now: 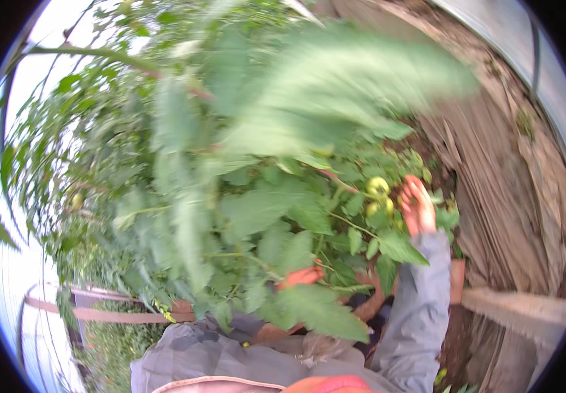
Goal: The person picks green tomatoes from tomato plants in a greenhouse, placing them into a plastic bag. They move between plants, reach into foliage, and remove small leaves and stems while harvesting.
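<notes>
Beside a cluster of green tomatoes [377, 188] on the vine, my right hand [416, 206] is raised with its fingers bent. Its fingertips look reddish, and whether they hold anything is unclear. The grey sleeve [413, 304] of that arm comes up from below. My left hand [300, 277] is lower and further left, among tomato leaves [307, 307] that cover much of it. What its fingers touch is hidden. A large blurred tomato leaf [332, 93] hangs close to the camera and covers much of the upper view.
Dense tomato plants [116, 147] fill the left and middle. To the right lies wrinkled brown ground sheeting [504, 196] along the greenhouse's plastic wall [553, 83]. A wooden board [518, 309] sits at lower right. One thick stem [101, 53] crosses the upper left.
</notes>
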